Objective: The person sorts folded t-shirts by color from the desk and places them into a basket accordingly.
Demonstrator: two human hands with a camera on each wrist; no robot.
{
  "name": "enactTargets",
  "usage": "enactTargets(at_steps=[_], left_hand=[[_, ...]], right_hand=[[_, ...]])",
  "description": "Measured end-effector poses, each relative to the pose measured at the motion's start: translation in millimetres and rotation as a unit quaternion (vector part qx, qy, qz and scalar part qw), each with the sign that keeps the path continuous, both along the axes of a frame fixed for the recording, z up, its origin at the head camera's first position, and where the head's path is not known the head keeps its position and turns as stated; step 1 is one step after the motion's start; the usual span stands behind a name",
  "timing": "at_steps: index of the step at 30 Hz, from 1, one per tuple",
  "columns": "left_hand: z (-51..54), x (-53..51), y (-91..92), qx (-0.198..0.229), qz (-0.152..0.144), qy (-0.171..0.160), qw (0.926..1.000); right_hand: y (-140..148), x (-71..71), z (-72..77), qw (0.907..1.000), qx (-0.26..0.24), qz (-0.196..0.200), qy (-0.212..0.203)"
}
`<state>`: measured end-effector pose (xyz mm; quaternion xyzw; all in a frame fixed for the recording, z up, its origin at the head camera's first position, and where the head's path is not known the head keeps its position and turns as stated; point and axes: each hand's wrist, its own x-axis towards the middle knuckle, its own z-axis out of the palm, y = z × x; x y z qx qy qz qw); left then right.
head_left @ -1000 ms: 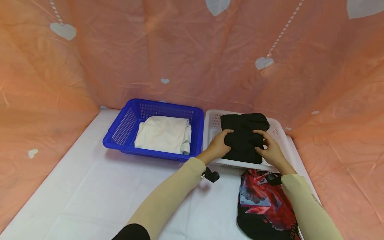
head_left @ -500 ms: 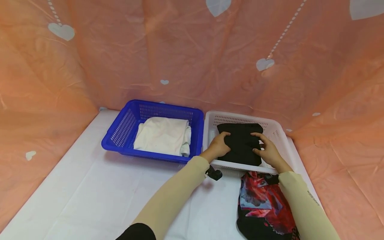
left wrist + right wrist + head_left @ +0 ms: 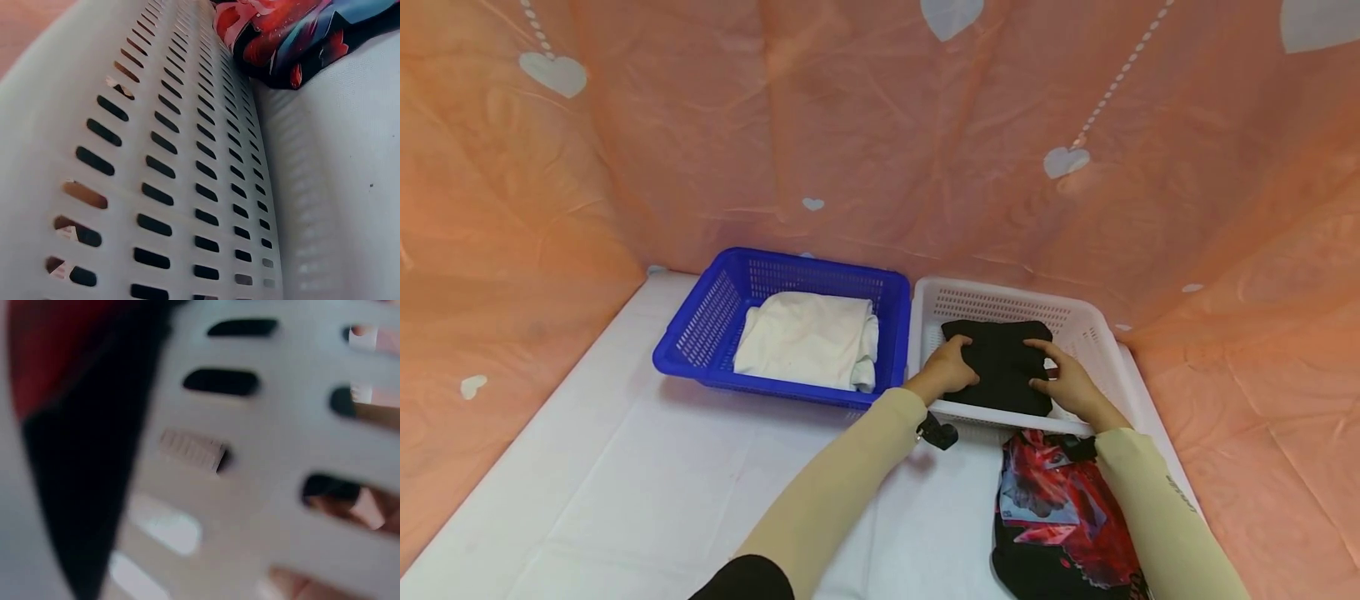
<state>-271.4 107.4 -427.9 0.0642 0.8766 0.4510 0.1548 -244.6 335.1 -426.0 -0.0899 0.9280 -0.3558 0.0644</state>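
Note:
A folded black garment (image 3: 1000,367) lies low inside the white basket (image 3: 1000,292) in the head view. At its left edge my left hand (image 3: 947,369) grips it, thumb and a finger showing on top. My right hand (image 3: 1075,382) holds the opposite edge in the same way; the other fingers are partly hidden. In the left wrist view the slotted basket wall (image 3: 187,162) fills most of the picture. The right wrist view is blurred and shows the slotted basket wall (image 3: 250,456) up close, with part of the hand behind its slots.
Left of the white basket stands a blue basket (image 3: 700,367) with a folded white cloth (image 3: 808,342) inside. A black garment with a red print (image 3: 1067,508) lies in front of the white basket, partly under my right forearm. Patterned orange sheeting (image 3: 865,150) encloses the table.
The black garment has come down into the white basket, its far edge dropping below the basket's back rim. Both hands moved down slightly with it and kept their places at its sides.

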Motion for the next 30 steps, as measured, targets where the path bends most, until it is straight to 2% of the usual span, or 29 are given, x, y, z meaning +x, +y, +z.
enactTargets(at_steps=[6, 9, 11, 13, 16, 19, 22, 27, 30], left_hand=[[1.5, 1.3, -2.5, 0.053, 0.028, 0.025, 0.9979], [9.1, 4.8, -4.8, 0.05, 0.03, 0.034, 0.9977], [17.3, 8.5, -7.4, 0.047, 0.019, 0.047, 0.9976], [26.9, 13.2, -10.1, 0.057, -0.001, 0.06, 0.9966], [40.2, 22.7, -13.4, 0.102, -0.044, 0.078, 0.9907], [50.4, 37.0, -14.1, 0.155, -0.084, 0.08, 0.9812], [57.7, 55.3, -14.2, 0.181, -0.118, 0.088, 0.9724], [56.0, 83.2, -14.0, 0.194, -0.184, 0.096, 0.9589], [49.1, 98.1, -11.1, 0.206, -0.215, 0.087, 0.9507]], right_hand=[[-2, 6.7, 4.7, 0.9992, 0.03, -0.019, -0.017], [0, 13.4, 12.3, 0.9989, 0.031, -0.034, 0.006], [1, 20.2, 19.5, 0.9985, 0.029, -0.041, 0.024], [5, 27.7, 26.4, 0.9978, 0.025, -0.042, 0.046], [11, 41.8, 36.2, 0.9961, 0.023, -0.036, 0.077], [16, 58.3, 43.9, 0.9934, 0.014, -0.029, 0.11], [18, 77.4, 49.2, 0.9896, 0.005, -0.025, 0.142], [24, 110.2, 49.4, 0.9847, -0.018, -0.012, 0.173], [28, 129.5, 45.0, 0.9859, -0.037, -0.003, 0.163]])
